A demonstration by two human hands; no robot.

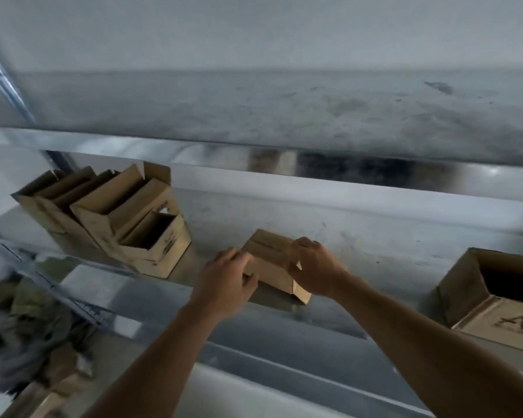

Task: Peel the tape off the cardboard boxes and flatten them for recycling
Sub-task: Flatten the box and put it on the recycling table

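Note:
A small closed cardboard box [271, 257] sits on a metal shelf [375, 245] in the middle of the view. My left hand [224, 282] grips its left end, fingers curled over the top edge and thumb against the near side. My right hand [311, 267] holds the right end, fingers bent over the top. A seam or tape strip runs along the box's top, blurred.
A cluster of several open cardboard boxes [118, 218] stands at the shelf's left. A larger open box [495, 297] sits at the right edge. Crumpled scraps and cardboard [34, 342] lie lower left. A stained wall [284, 110] rises behind the shelf.

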